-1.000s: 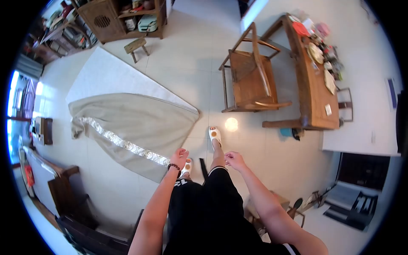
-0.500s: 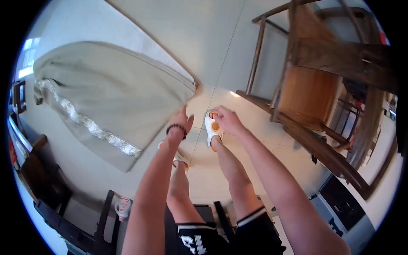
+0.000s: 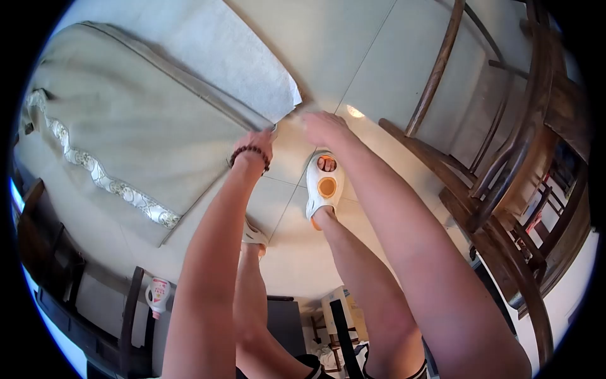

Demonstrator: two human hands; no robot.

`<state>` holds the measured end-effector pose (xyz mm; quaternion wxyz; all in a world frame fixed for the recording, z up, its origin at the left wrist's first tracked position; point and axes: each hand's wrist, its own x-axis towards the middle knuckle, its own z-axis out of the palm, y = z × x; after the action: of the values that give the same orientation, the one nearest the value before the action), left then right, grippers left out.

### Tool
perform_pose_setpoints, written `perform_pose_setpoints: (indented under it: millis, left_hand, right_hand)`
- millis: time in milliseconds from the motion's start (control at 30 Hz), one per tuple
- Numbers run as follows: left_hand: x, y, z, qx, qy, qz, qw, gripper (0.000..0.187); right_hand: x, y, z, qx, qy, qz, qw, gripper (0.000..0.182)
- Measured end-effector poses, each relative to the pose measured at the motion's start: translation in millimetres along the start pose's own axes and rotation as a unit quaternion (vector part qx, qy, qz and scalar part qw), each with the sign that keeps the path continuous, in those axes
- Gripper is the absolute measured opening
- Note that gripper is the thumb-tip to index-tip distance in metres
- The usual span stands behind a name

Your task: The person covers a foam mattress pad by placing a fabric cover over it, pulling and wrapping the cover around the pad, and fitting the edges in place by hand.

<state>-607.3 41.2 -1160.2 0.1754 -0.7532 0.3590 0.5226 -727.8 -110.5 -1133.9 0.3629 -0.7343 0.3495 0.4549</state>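
A large grey-green cloth (image 3: 145, 120) with a shiny white patterned trim band lies spread on the floor at left. My left hand (image 3: 255, 146), wearing a dark bead bracelet, is closed at the cloth's near right corner. Beyond that corner lies a white sheet (image 3: 252, 57), partly under the cloth. My right hand (image 3: 327, 129) hovers above the toes of a white shoe (image 3: 324, 186), close to the sheet's corner but apparently apart from it. Its fingers are curled and the tips blurred, so whatever they hold cannot be made out.
Dark wooden chairs (image 3: 454, 202) stand on the right. Another wooden chair (image 3: 47, 259) is at the left edge, near a white-and-pink bottle (image 3: 158, 295). Below are a dark grey panel (image 3: 284, 335) and a cardboard box (image 3: 347, 309). Pale tiles (image 3: 372, 82) cover the floor.
My left hand has gone from open beside the cloth to closed at its corner. My right hand has moved forward, off the shoe's front, toward the white sheet. The view has shifted.
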Motion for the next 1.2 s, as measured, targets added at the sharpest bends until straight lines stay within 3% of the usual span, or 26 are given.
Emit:
perform_pose_setpoints:
  millis: [67, 133, 200, 267, 367, 400, 467, 500, 600, 667, 733, 800, 833, 900, 967, 1000, 1067, 1100, 1133, 1167, 1200]
  left_hand:
    - [-24.6, -20.9, 18.7, -0.009, 0.003, -0.018, 1.000, 0.029]
    - [-66.4, -39.7, 27.9, -0.085, 0.036, -0.012, 0.996, 0.022]
    - [-94.3, -65.7, 59.6, -0.042, 0.010, -0.023, 0.999, 0.021]
    - [-138.6, -75.5, 66.2, -0.042, -0.098, -0.084, 0.991, 0.024]
    - [-172.1, -105.5, 136.9, -0.236, -0.047, -0.132, 0.961, 0.030]
    - [-179.3, -106.6, 143.9, -0.245, -0.044, -0.136, 0.959, 0.030]
    - [-191.8, -112.3, 164.8, -0.421, 0.005, -0.133, 0.897, 0.036]
    - [-196.5, -110.7, 162.6, -0.430, 0.006, -0.141, 0.892, 0.036]
    - [-176.5, -115.6, 143.9, -0.505, 0.048, -0.146, 0.849, 0.040]
    - [-147.8, -121.6, 151.6, -0.552, 0.113, -0.122, 0.817, 0.040]
    - [-127.7, -126.8, 143.6, -0.590, 0.113, -0.126, 0.789, 0.040]
    - [-120.0, -131.7, 141.1, -0.628, 0.112, -0.131, 0.759, 0.039]
    - [-118.2, -134.4, 143.3, -0.631, 0.122, -0.116, 0.758, 0.039]
    - [-123.5, -145.7, 148.1, -0.641, 0.132, -0.097, 0.750, 0.039]
    - [-130.9, -158.2, 151.7, -0.852, 0.073, -0.157, 0.494, 0.044]
    - [-138.7, -164.0, 158.0, -0.857, 0.068, -0.153, 0.488, 0.044]
    - [-161.8, -193.9, 177.4, -0.950, 0.140, -0.062, 0.272, 0.033]
    - [-177.6, -222.3, 199.3, -0.969, 0.122, -0.028, 0.214, 0.022]
    - [-202.4, -252.7, 205.3, -0.954, 0.124, -0.064, 0.266, 0.018]
    - [-235.2, -275.9, 204.1, -0.864, 0.271, -0.069, 0.420, 0.016]
    - [-271.3, -305.7, 190.9, -0.859, 0.290, -0.082, 0.413, 0.015]
  right_hand:
    - [-13.6, 13.5, 11.3, 0.019, -0.002, 0.060, 0.998, 0.043]
    - [-32.6, 23.0, 30.5, 0.045, 0.012, 0.041, 0.998, 0.044]
    - [-54.9, 23.7, 41.4, 0.064, 0.028, 0.018, 0.997, 0.044]
    - [-77.2, 12.1, 47.6, 0.125, -0.024, -0.018, 0.992, 0.046]
    - [-98.1, -20.2, 45.9, 0.060, -0.014, -0.085, 0.995, 0.048]
    - [-100.7, -33.7, 42.5, 0.057, -0.018, -0.084, 0.995, 0.048]
    - [-92.7, -60.0, 45.5, 0.025, 0.020, -0.101, 0.994, 0.048]
    - [-86.1, -71.7, 49.6, 0.002, 0.061, -0.112, 0.992, 0.048]
    - [-62.7, -106.1, 66.9, -0.040, 0.056, -0.174, 0.982, 0.046]
    - [-44.7, -121.4, 85.7, -0.089, 0.034, -0.166, 0.981, 0.045]
    - [-23.3, -132.3, 107.3, -0.147, 0.009, -0.158, 0.976, 0.043]
    - [-4.8, -141.0, 128.1, -0.156, 0.086, -0.171, 0.969, 0.031]
    - [-3.6, -152.0, 139.6, -0.166, 0.080, -0.176, 0.967, 0.031]
    - [-8.4, -172.0, 156.7, 0.103, 0.029, -0.105, 0.989, 0.022]
    - [-38.8, -210.0, 194.1, 0.120, 0.111, -0.235, 0.958, 0.016]
    - [-57.7, -230.5, 209.5, 0.155, 0.107, -0.240, 0.952, 0.016]
    - [-91.0, -276.1, 237.5, 0.234, 0.085, -0.255, 0.934, 0.015]
    - [-108.6, -298.6, 250.7, 0.279, 0.068, -0.259, 0.922, 0.015]
    - [-128.1, -321.8, 257.0, 0.335, 0.020, -0.260, 0.905, 0.014]
    - [-146.7, -348.4, 266.0, 0.386, -0.025, -0.261, 0.885, 0.014]
    - [-163.1, -379.4, 288.7, 0.396, -0.060, -0.301, 0.866, 0.013]
